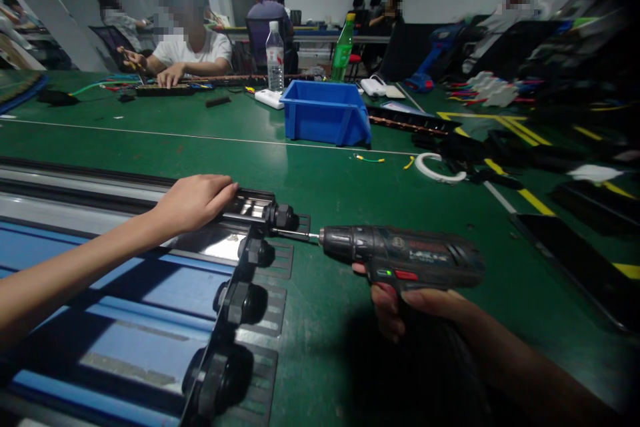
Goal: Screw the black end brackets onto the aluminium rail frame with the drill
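My right hand [450, 310] grips a black cordless drill [400, 250] by its handle. Its long thin bit [295, 233] points left and meets the end plate of a long blue-and-silver metal housing [150, 287], near the top cable gland [283, 215]. The exact contact at the bit's tip is too small to make out. My left hand [200, 201] rests on the far end corner of the housing, fingers curled over its top edge. Several black cable glands [241, 303] run down the end plate, with slotted black tabs [270, 310] sticking out beside them.
Beyond the housing stand a blue bin [325, 117], a clear bottle [275, 60] and a green bottle [343, 50]. A white ring [440, 170], wires and a dark phone-like slab [575, 263] lie right. Across the green table, a person [193, 50] handles parts.
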`<state>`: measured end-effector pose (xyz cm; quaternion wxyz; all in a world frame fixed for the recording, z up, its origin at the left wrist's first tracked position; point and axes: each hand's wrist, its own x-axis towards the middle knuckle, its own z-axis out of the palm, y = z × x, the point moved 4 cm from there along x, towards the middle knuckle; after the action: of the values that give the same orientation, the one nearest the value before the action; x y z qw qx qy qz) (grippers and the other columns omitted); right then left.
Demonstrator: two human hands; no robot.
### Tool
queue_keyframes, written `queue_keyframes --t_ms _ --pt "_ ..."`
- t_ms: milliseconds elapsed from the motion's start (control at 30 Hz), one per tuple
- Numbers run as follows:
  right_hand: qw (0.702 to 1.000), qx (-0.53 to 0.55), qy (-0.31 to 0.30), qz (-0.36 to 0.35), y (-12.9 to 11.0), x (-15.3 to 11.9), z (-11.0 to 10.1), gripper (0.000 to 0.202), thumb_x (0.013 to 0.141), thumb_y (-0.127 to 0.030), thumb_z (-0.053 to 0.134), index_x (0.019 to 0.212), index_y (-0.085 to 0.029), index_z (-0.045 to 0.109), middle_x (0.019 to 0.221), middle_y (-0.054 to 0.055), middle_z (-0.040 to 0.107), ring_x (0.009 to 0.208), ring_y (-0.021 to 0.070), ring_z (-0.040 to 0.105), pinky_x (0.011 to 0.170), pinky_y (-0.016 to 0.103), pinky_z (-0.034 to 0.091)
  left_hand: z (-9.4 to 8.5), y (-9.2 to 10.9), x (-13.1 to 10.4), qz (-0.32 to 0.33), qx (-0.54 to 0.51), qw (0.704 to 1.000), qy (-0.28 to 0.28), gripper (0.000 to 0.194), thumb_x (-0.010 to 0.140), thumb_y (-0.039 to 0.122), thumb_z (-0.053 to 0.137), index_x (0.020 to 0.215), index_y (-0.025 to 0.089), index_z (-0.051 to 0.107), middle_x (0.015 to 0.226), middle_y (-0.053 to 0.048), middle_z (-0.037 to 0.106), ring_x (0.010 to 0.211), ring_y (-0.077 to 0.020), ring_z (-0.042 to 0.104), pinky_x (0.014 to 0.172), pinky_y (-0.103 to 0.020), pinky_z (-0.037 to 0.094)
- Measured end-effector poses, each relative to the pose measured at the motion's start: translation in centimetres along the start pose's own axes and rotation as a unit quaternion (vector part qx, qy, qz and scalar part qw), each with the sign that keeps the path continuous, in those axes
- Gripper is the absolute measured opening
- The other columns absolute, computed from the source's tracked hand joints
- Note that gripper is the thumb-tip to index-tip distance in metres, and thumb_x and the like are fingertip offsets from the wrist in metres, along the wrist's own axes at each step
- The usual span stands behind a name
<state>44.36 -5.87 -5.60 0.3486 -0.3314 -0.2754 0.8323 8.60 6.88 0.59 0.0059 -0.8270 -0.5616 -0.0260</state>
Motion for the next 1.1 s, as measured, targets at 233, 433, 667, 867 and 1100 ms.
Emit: queue_keyframes --t_ms 233,433,667,867,1100 --pt "1.000 -0.005 -0.028 0.006 -0.1 0.2 0.0 0.053 0.074 -0.035 0.086 0.123 -0.020 0.074 0.077 0.002 0.065 0.062 0.0165 0.062 0.056 0.031 0.048 -0.1 0.0 0.0 -0.003 -0.001 1.000 0.001 0.048 0.104 0.051 0.025 0.081 0.021 0.054 0.080 -0.007 0.065 0.072 -0.0218 0.060 0.064 -0.032 0.033" --pt "1.000 -0.011 -0.024 0.001 -0.2 0.2 -0.2 0.053 0.076 -0.035 0.083 0.125 -0.019 0.073 0.079 0.003 0.064 0.066 0.0178 0.064 0.058 0.033 0.048 0.0 0.0 0.0 -0.001 -0.002 1.000 0.001 0.048 0.104 0.051 0.025 0.081 0.021 0.054 0.081 -0.007 0.066 0.074 -0.0226 0.061 0.064 -0.032 0.033" --pt "1.000 -0.008 -0.006 -0.001 -0.1 0.1 -0.2 0.053 0.075 -0.036 0.084 0.124 -0.018 0.074 0.078 0.003 0.063 0.065 0.0178 0.064 0.057 0.032 0.049 0.1 -0.1 0.0 -0.004 -0.001 1.000 -0.002 0.048 0.104 0.052 0.025 0.081 0.021 0.054 0.080 -0.007 0.065 0.073 -0.0224 0.060 0.063 -0.032 0.032" --pt "1.000 -0.006 0.000 0.000 0.3 0.4 -0.7 0.055 0.073 -0.034 0.085 0.126 -0.020 0.073 0.073 0.002 0.063 0.058 0.0164 0.061 0.053 0.031 0.047 0.0 0.0 -0.1 -0.002 -0.006 1.000 -0.002 0.047 0.104 0.051 0.025 0.080 0.021 0.052 0.079 -0.007 0.064 0.073 -0.0220 0.059 0.064 -0.033 0.032" --pt "1.000 -0.008 -0.002 -0.009 0.4 0.5 -1.1 0.050 0.075 -0.031 0.083 0.123 -0.020 0.074 0.073 0.003 0.064 0.057 0.0179 0.060 0.054 0.034 0.049 0.0 0.0 0.0 -0.002 -0.002 1.000 0.001 0.047 0.104 0.051 0.025 0.080 0.021 0.053 0.080 -0.007 0.065 0.073 -0.0221 0.060 0.063 -0.032 0.033"
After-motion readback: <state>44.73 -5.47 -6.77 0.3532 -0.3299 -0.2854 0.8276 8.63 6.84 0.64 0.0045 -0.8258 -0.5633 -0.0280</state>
